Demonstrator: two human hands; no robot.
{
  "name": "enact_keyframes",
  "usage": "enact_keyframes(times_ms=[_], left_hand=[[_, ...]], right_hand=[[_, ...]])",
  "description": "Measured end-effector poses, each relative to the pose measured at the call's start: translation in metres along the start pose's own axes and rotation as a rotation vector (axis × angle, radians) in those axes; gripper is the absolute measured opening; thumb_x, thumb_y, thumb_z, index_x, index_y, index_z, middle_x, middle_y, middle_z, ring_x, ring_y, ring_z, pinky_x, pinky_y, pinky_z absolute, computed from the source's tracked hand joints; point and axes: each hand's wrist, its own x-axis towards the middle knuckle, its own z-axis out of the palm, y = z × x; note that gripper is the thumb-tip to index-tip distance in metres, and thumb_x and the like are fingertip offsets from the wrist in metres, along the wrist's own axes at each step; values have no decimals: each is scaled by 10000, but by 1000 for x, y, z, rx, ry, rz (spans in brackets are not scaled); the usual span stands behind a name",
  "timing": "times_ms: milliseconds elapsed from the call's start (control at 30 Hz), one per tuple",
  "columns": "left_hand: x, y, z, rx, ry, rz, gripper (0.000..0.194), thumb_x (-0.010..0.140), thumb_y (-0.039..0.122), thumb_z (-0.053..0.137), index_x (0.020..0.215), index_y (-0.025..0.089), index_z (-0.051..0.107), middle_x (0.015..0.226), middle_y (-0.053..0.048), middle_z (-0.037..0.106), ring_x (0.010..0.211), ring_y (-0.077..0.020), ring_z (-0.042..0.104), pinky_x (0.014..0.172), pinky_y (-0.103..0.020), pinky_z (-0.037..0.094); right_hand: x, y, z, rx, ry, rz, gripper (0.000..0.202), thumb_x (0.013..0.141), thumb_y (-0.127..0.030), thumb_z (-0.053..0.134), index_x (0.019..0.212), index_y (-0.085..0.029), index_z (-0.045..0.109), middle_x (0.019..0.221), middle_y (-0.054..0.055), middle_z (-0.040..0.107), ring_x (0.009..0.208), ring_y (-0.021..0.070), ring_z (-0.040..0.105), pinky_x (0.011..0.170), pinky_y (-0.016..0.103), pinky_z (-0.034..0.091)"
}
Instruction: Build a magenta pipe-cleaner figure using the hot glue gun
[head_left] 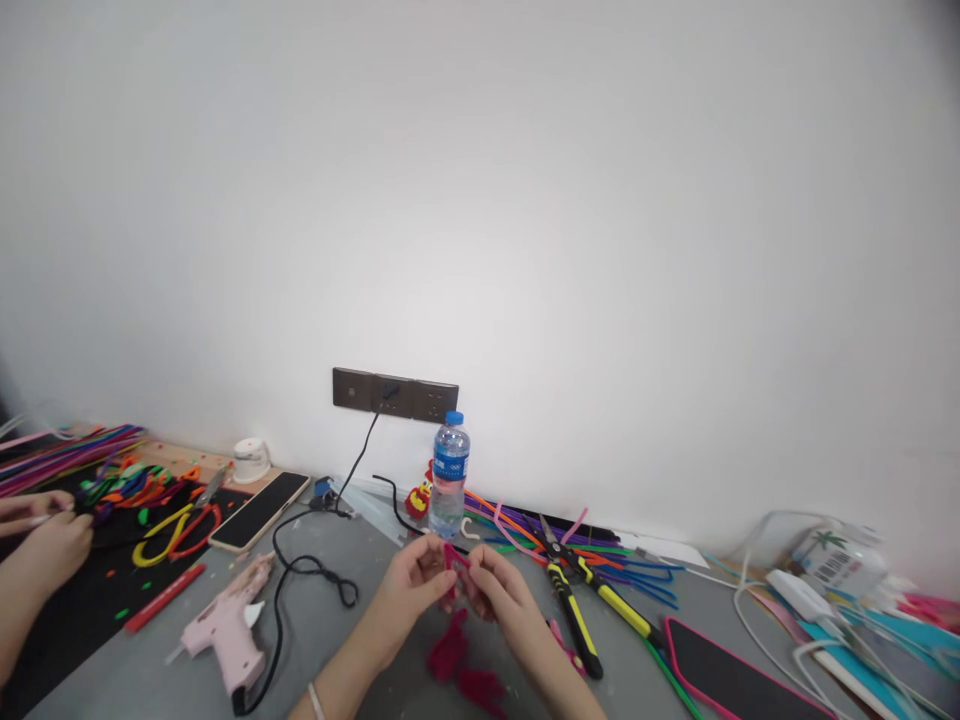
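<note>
Between my two hands is a dark pink pipe cleaner (451,558), bent into a small shape. My left hand (420,578) pinches it from the left with thumb and fingers. From the right, my right hand (495,585) grips its other side, fingers curled. Just below, fluffy dark pink pipe cleaner pieces (450,648) lie on the grey table (390,690). Black and yellow pliers (574,600) rest spread beside my right forearm. Behind my hands stands a water bottle (450,475) with a blue cap, near a small red and yellow figure (420,497).
Left lie a pink glue gun (225,635) with a looping black cord, a phone (260,510), a red stick (165,598) and scissors (180,530). A co-worker's hands (52,540) are at far left. Pipe cleaners (637,570), another phone (735,675) and white cables (750,600) lie right.
</note>
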Motion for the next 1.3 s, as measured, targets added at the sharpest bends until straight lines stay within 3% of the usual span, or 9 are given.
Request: enact_keyframes(times_ms=[300,533,833,1000,1167,1300], left_hand=[[-3,-10,-6,100,-95,-100,280,722,364,772,827,129,661,582,34,558,457,-58,424,445,-181,317],[-7,-3,-3,91,-148,-130,340,699,301,791,976,156,657,619,62,521,461,-56,442,441,-184,316],[-9,4,-4,46,-255,-260,220,672,295,787,741,137,651,544,62,484,417,-41,370,417,-183,249],[-10,8,3,-2,-251,-289,350,699,453,757,766,119,675,539,37,492,441,-62,379,422,-195,251],[-10,6,2,26,-184,-260,414,776,525,669,688,120,664,548,19,502,468,-76,415,476,-205,279],[-8,3,0,-3,-176,-232,403,784,513,668,658,131,639,557,23,487,484,-81,397,485,-204,291]], right_hand=[[-2,-12,-5,-61,243,-167,410,826,-612,558,722,-233,439,557,-64,455,440,104,377,435,229,294],[-3,-11,0,-99,233,-239,377,854,-582,544,759,-224,474,574,-55,463,458,111,399,447,235,316],[-3,-9,5,-68,229,-236,374,869,-579,525,750,-226,493,593,-43,483,468,121,442,459,246,356],[-3,-13,-5,-6,328,-261,360,852,-556,570,725,-230,486,620,-33,506,499,124,448,477,246,384],[0,-10,-8,171,375,-216,375,791,-576,622,766,-246,447,807,16,640,527,145,542,470,265,418],[1,-9,-5,282,389,-180,379,774,-573,636,773,-259,425,675,-12,619,510,165,565,454,266,421]])
